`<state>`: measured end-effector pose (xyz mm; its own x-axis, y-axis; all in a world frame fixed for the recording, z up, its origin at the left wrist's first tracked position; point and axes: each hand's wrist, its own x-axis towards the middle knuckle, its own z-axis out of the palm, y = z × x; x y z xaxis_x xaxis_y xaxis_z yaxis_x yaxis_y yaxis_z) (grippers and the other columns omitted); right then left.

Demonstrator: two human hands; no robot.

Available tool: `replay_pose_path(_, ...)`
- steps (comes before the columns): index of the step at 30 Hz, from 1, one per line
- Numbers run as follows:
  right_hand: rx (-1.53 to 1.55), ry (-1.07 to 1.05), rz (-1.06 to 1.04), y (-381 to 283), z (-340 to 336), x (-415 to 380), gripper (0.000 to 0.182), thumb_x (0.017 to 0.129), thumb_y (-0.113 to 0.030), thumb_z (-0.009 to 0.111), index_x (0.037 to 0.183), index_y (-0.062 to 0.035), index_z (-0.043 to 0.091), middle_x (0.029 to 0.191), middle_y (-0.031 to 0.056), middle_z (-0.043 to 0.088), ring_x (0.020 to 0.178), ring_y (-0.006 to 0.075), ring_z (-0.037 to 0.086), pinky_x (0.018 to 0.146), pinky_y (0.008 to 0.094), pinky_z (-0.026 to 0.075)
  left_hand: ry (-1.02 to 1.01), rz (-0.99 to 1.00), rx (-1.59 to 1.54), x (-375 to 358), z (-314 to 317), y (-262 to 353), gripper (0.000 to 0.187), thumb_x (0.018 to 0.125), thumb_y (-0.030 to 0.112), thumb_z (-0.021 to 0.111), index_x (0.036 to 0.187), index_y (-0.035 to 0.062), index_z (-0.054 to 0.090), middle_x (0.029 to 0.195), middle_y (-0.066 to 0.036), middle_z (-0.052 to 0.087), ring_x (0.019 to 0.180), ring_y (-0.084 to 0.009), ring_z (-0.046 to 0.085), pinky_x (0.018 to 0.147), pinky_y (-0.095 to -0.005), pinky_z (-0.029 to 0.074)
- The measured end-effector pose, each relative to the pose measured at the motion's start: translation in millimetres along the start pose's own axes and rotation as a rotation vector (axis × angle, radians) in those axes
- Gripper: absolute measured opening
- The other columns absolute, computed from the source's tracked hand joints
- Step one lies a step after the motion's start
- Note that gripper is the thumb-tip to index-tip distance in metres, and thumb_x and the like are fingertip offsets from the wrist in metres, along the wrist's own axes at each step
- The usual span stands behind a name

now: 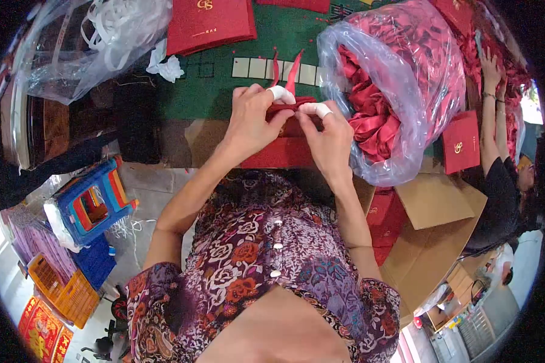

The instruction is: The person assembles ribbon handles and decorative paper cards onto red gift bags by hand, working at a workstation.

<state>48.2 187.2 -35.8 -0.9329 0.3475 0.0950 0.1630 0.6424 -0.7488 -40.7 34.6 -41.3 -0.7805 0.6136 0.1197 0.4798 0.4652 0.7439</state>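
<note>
Both hands meet at the table's near edge over a dark red gift bag point(277, 152), its upper edge pinched between the fingertips. My left hand point(251, 121) is closed on it from the left, white tape round a finger. From the right, my right hand point(328, 136) pinches the same edge, also with a taped finger. Two ends of red ribbon point(294, 71) stick up beyond the fingers. Exactly how the ribbon passes through the bag is hidden by my hands.
To the right stands a clear plastic sack point(399, 91) full of red ribbons. Red bags point(211, 27) lie at the back; a row of pale tiles point(257, 68) is nearer. An open cardboard box point(436, 206) is at lower right. Another person's hand point(490, 66) reaches in at far right.
</note>
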Motion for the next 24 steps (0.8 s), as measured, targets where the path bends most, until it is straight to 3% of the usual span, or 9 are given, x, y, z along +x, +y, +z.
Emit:
replay_pose_path(4, 0.003, -0.073, -0.069, 1.7, -10.1, 0.7, 0.014, 0.088, -0.011, 0.072, 0.1, -0.0039, 0.072, 0.088, 0.01, 0.066, 0.075, 0.022, 0.066, 0.067, 0.0321, 0.051, 0.013, -0.004, -0.051, 0.8, 5.4, -5.2, 0.019, 0.078, 0.017, 0.079, 0.095, 0.0109, 0.071, 0.083, -0.004, 0.071, 0.084, -0.0231, 0.063, 0.086, -0.0383, 0.041)
replay_pose_path(7, 0.048, 0.006, -0.085, -2.3, -20.9, 6.8, 0.015, 0.088, -0.011, 0.071, 0.102, -0.0047, 0.072, 0.089, 0.0115, 0.066, 0.077, 0.024, 0.066, 0.069, 0.0331, 0.05, -0.027, -0.067, -0.045, 3.2, 5.0, -7.0, 0.019, 0.078, 0.019, 0.08, 0.094, 0.0113, 0.072, 0.084, -0.003, 0.072, 0.083, -0.0226, 0.062, 0.085, -0.0384, 0.041)
replay_pose_path(11, -0.034, -0.062, -0.095, 3.9, -32.9, 23.2, 0.016, 0.09, -0.014, 0.07, 0.101, -0.0028, 0.073, 0.088, 0.0112, 0.066, 0.079, 0.0235, 0.066, 0.072, 0.0314, 0.05, 0.051, 0.113, 0.077, -4.1, 6.5, 8.1, 0.019, 0.076, 0.017, 0.08, 0.093, 0.0133, 0.072, 0.08, -0.002, 0.069, 0.081, -0.0224, 0.06, 0.084, -0.0398, 0.039)
replay_pose_path(13, -0.067, -0.332, -0.014, 10.9, -36.1, 31.9, 0.019, 0.091, -0.017, 0.069, 0.097, 0.0005, 0.073, 0.085, 0.01, 0.068, 0.077, 0.019, 0.066, 0.072, 0.0312, 0.051, 0.107, 0.256, 0.153, -7.7, 10.9, 9.2, 0.018, 0.074, 0.015, 0.078, 0.091, 0.0148, 0.072, 0.081, -0.001, 0.066, 0.084, -0.0221, 0.058, 0.085, -0.0399, 0.037)
replay_pose_path(14, -0.067, -0.33, -0.015, 15.9, -36.2, 36.2, 0.019, 0.091, -0.017, 0.069, 0.097, 0.0005, 0.073, 0.085, 0.01, 0.068, 0.077, 0.019, 0.066, 0.072, 0.0312, 0.051, 0.108, 0.258, 0.155, -8.6, 9.9, 9.5, 0.018, 0.074, 0.015, 0.078, 0.091, 0.0148, 0.072, 0.081, -0.001, 0.066, 0.084, -0.0221, 0.058, 0.085, -0.0399, 0.037)
replay_pose_path(16, 0.126, -0.514, 0.022, 26.4, -35.6, 45.3, 0.024, 0.088, -0.024, 0.069, 0.093, -0.0017, 0.075, 0.079, 0.0187, 0.066, 0.073, 0.0314, 0.066, 0.069, 0.0394, 0.05, 0.101, 0.401, 0.26, -11.4, 6.1, 9.3, 0.013, 0.079, 0.011, 0.068, 0.091, 0.0108, 0.07, 0.089, -0.001, 0.067, 0.089, -0.0218, 0.056, 0.087, -0.0411, 0.038)
replay_pose_path(17, 0.103, -0.624, 0.006, 29.4, -37.5, 52.3, 0.023, 0.093, -0.019, 0.067, 0.097, 0.0039, 0.072, 0.082, 0.0081, 0.071, 0.07, 0.0096, 0.064, 0.063, 0.0299, 0.052, 0.117, 0.419, 0.26, -12.7, 7.2, 6.9, 0.013, 0.08, 0.009, 0.065, 0.092, 0.0091, 0.071, 0.09, -0.001, 0.066, 0.089, -0.0216, 0.056, 0.088, -0.0408, 0.038)
replay_pose_path(20, 0.381, -0.78, 0.095, 43.9, -29.7, 61.3, 0.023, 0.094, -0.018, 0.066, 0.096, 0.004, 0.071, 0.08, 0.0053, 0.07, 0.068, 0.0099, 0.064, 0.062, 0.0277, 0.052, 0.131, 0.476, 0.257, -10.7, 6.1, 6.3, 0.011, 0.081, 0.01, 0.065, 0.091, 0.0085, 0.07, 0.092, -0.002, 0.066, 0.089, -0.0217, 0.056, 0.089, -0.0408, 0.038)
replay_pose_path(24, 0.561, -0.762, 0.291, 24.0, -27.4, 62.2, 0.02, 0.093, -0.016, 0.066, 0.094, 0.0028, 0.07, 0.081, 0.0034, 0.07, 0.067, 0.0088, 0.063, 0.061, 0.0257, 0.052, 0.159, 0.477, 0.252, -4.7, -1.2, 9.6, 0.01, 0.08, 0.012, 0.068, 0.09, 0.0087, 0.07, 0.092, -0.002, 0.066, 0.088, -0.0221, 0.056, 0.089, -0.0409, 0.037)
